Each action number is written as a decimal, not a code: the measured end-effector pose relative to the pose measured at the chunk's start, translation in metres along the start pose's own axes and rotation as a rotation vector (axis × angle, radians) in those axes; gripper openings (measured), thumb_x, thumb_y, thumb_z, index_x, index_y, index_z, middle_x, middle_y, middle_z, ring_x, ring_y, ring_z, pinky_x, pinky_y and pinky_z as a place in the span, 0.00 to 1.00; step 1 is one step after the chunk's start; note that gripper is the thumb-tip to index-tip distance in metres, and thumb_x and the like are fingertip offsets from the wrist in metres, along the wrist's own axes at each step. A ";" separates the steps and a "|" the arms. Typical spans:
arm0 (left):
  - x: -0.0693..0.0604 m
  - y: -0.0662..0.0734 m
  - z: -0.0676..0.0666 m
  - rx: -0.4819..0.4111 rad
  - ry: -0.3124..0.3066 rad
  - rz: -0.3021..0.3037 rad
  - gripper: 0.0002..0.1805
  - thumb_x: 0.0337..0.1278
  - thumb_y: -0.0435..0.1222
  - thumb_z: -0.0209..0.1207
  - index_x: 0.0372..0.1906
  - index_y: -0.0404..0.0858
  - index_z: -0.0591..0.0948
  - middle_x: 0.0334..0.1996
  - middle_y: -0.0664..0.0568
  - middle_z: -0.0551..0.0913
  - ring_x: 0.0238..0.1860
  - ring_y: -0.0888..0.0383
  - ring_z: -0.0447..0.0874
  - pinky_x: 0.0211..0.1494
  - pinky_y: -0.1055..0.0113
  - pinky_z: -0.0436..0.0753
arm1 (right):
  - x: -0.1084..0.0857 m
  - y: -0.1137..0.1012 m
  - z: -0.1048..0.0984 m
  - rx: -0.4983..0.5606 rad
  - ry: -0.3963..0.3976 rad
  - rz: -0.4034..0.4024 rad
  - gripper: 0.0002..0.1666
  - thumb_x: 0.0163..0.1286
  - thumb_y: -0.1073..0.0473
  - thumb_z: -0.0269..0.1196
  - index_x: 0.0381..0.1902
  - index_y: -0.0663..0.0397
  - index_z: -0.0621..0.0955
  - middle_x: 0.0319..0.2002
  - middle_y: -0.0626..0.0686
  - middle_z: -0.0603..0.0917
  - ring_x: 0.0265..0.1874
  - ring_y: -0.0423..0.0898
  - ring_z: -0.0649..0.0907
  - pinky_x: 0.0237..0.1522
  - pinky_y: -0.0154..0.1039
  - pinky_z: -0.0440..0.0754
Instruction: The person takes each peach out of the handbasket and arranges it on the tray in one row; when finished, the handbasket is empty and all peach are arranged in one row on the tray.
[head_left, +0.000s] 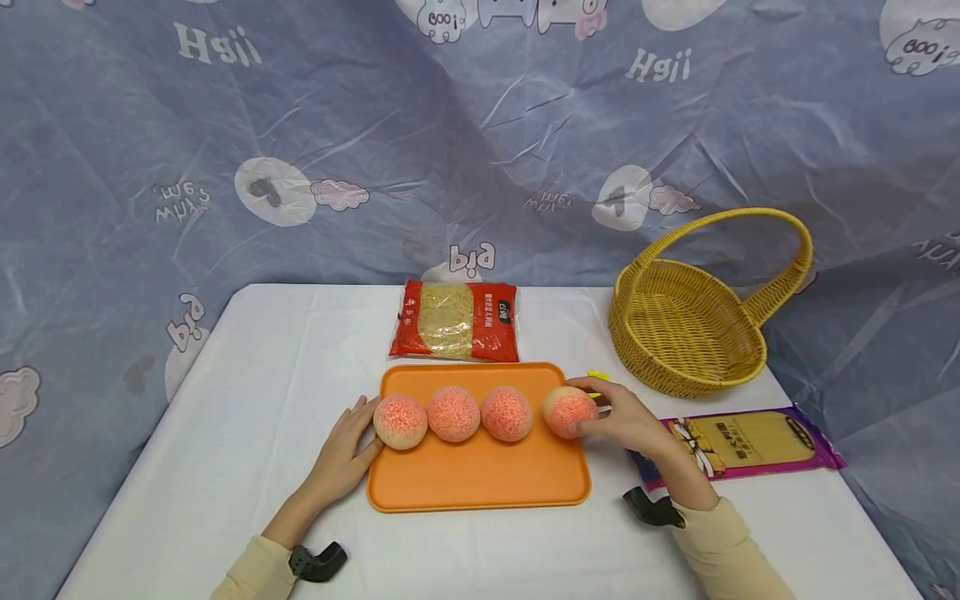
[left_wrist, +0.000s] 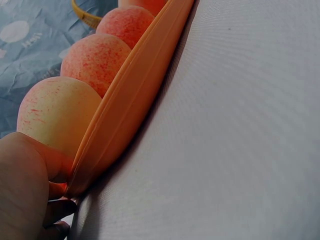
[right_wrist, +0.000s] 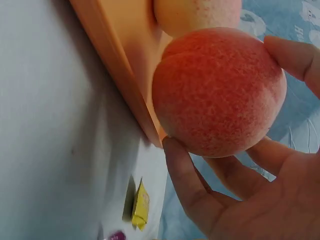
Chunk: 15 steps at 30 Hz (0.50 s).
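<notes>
Three peaches, among them the leftmost peach (head_left: 401, 422), sit in a row on an orange tray (head_left: 480, 479). At the tray's right end my right hand (head_left: 626, 421) holds another peach (head_left: 570, 412) between thumb and fingers. The right wrist view shows this held peach (right_wrist: 220, 92) over the tray's edge, fingertips on its sides. My left hand (head_left: 341, 458) rests at the tray's left end, fingers fairly straight, beside the leftmost peach. In the left wrist view its thumb lies at the tray rim next to a peach (left_wrist: 57, 112); its other fingers are partly hidden.
Behind the tray lies a red bag of noodles (head_left: 446, 321). A yellow wicker basket (head_left: 686, 325) with a tall handle stands at the back right. In front of it is a purple-edged flat packet (head_left: 750, 442). A small yellow packet (right_wrist: 141, 205) lies near the right hand.
</notes>
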<state>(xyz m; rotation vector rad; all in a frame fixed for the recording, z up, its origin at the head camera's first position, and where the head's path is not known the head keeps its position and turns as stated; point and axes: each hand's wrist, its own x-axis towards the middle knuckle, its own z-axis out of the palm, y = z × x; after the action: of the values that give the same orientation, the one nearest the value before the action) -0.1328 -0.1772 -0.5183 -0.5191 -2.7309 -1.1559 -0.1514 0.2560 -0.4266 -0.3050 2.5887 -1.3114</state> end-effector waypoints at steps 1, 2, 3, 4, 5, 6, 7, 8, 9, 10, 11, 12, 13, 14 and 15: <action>0.000 0.000 0.000 0.001 -0.001 0.000 0.33 0.65 0.36 0.57 0.72 0.31 0.64 0.71 0.39 0.67 0.75 0.38 0.56 0.77 0.41 0.52 | 0.001 0.000 0.002 -0.011 -0.009 -0.002 0.39 0.53 0.56 0.73 0.64 0.57 0.75 0.55 0.60 0.80 0.50 0.54 0.78 0.46 0.40 0.82; 0.000 0.000 0.000 0.000 -0.001 -0.002 0.33 0.65 0.36 0.57 0.72 0.31 0.64 0.71 0.39 0.67 0.75 0.38 0.56 0.77 0.41 0.52 | 0.002 0.000 0.005 -0.021 -0.012 0.001 0.40 0.53 0.56 0.73 0.64 0.57 0.75 0.55 0.60 0.80 0.50 0.54 0.78 0.47 0.40 0.82; 0.000 0.000 0.000 -0.001 -0.002 -0.002 0.33 0.65 0.36 0.57 0.72 0.31 0.64 0.71 0.39 0.67 0.75 0.38 0.56 0.77 0.41 0.51 | 0.003 0.000 0.007 -0.027 -0.020 -0.004 0.40 0.53 0.56 0.73 0.64 0.58 0.74 0.55 0.60 0.80 0.51 0.54 0.78 0.47 0.40 0.82; 0.000 -0.001 0.000 0.000 -0.002 -0.001 0.33 0.65 0.36 0.57 0.72 0.31 0.64 0.71 0.39 0.67 0.75 0.38 0.55 0.77 0.41 0.51 | 0.004 0.000 0.009 -0.033 -0.022 -0.006 0.40 0.53 0.56 0.73 0.64 0.58 0.74 0.56 0.60 0.80 0.52 0.54 0.78 0.48 0.40 0.82; 0.000 -0.001 0.000 -0.001 -0.003 -0.003 0.33 0.65 0.37 0.57 0.72 0.31 0.64 0.71 0.39 0.67 0.75 0.38 0.55 0.77 0.41 0.51 | 0.005 -0.001 0.011 -0.040 -0.024 -0.007 0.40 0.53 0.56 0.73 0.64 0.58 0.74 0.56 0.60 0.80 0.52 0.54 0.78 0.49 0.41 0.83; 0.000 -0.001 0.000 -0.002 -0.002 -0.003 0.33 0.65 0.37 0.57 0.72 0.31 0.64 0.71 0.39 0.67 0.75 0.39 0.55 0.77 0.41 0.51 | 0.005 -0.001 0.013 -0.043 -0.022 -0.010 0.40 0.54 0.56 0.73 0.65 0.59 0.74 0.56 0.60 0.80 0.52 0.55 0.79 0.49 0.42 0.83; 0.000 -0.001 0.000 -0.003 -0.003 -0.004 0.33 0.65 0.37 0.57 0.72 0.31 0.64 0.71 0.39 0.67 0.75 0.39 0.55 0.77 0.41 0.51 | 0.006 -0.002 0.014 -0.049 -0.021 -0.012 0.40 0.54 0.55 0.73 0.65 0.59 0.73 0.56 0.61 0.79 0.52 0.56 0.79 0.50 0.43 0.84; 0.000 -0.001 0.000 -0.004 -0.003 -0.005 0.33 0.65 0.37 0.57 0.72 0.31 0.64 0.71 0.39 0.67 0.75 0.39 0.55 0.77 0.41 0.51 | 0.006 -0.003 0.015 -0.048 -0.019 -0.015 0.41 0.55 0.56 0.73 0.65 0.60 0.73 0.57 0.62 0.79 0.52 0.56 0.80 0.51 0.45 0.84; 0.000 -0.001 0.000 -0.003 -0.004 -0.006 0.33 0.65 0.37 0.57 0.72 0.31 0.64 0.71 0.39 0.67 0.75 0.39 0.55 0.77 0.41 0.51 | 0.006 -0.003 0.016 -0.051 -0.016 -0.017 0.40 0.56 0.56 0.73 0.65 0.60 0.72 0.57 0.63 0.78 0.53 0.58 0.80 0.51 0.46 0.85; 0.000 -0.001 0.001 -0.001 -0.004 -0.005 0.33 0.65 0.37 0.57 0.72 0.31 0.64 0.71 0.39 0.67 0.75 0.38 0.55 0.77 0.41 0.51 | 0.006 -0.004 0.016 -0.054 -0.011 -0.012 0.40 0.56 0.56 0.73 0.66 0.59 0.72 0.58 0.64 0.77 0.53 0.59 0.81 0.51 0.48 0.85; 0.000 -0.001 0.000 0.000 -0.003 -0.005 0.33 0.65 0.37 0.57 0.72 0.31 0.64 0.71 0.39 0.67 0.75 0.38 0.55 0.77 0.41 0.51 | 0.005 -0.004 0.017 -0.055 -0.011 -0.010 0.41 0.57 0.55 0.73 0.66 0.59 0.72 0.59 0.65 0.77 0.53 0.60 0.81 0.52 0.49 0.85; 0.000 -0.001 0.000 0.001 -0.003 -0.005 0.33 0.65 0.37 0.57 0.72 0.31 0.64 0.71 0.39 0.67 0.75 0.38 0.56 0.77 0.41 0.51 | 0.005 -0.004 0.018 -0.051 -0.008 -0.004 0.41 0.57 0.55 0.73 0.66 0.59 0.71 0.60 0.65 0.76 0.54 0.60 0.80 0.53 0.50 0.85; 0.000 -0.001 0.000 0.002 -0.002 -0.005 0.33 0.65 0.37 0.57 0.72 0.31 0.64 0.71 0.39 0.67 0.75 0.38 0.56 0.77 0.41 0.52 | 0.005 -0.004 0.018 -0.050 -0.009 0.002 0.41 0.57 0.55 0.73 0.67 0.59 0.71 0.60 0.65 0.75 0.55 0.61 0.80 0.54 0.51 0.84; 0.000 -0.001 0.000 0.004 0.001 -0.004 0.33 0.65 0.37 0.57 0.72 0.31 0.64 0.71 0.39 0.67 0.75 0.38 0.56 0.77 0.41 0.52 | 0.005 -0.004 0.018 -0.044 -0.009 0.009 0.42 0.57 0.55 0.73 0.67 0.58 0.71 0.61 0.65 0.75 0.55 0.61 0.79 0.54 0.52 0.84; -0.001 -0.001 0.000 0.003 0.002 -0.003 0.33 0.65 0.37 0.57 0.72 0.31 0.65 0.71 0.39 0.67 0.75 0.38 0.56 0.77 0.41 0.52 | 0.004 -0.004 0.019 -0.043 -0.010 0.014 0.42 0.57 0.55 0.73 0.67 0.58 0.71 0.61 0.66 0.75 0.56 0.62 0.79 0.55 0.52 0.84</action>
<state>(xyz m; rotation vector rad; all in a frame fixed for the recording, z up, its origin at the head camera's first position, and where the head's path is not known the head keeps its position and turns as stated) -0.1324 -0.1779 -0.5189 -0.5131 -2.7326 -1.1516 -0.1499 0.2381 -0.4350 -0.3002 2.6089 -1.2475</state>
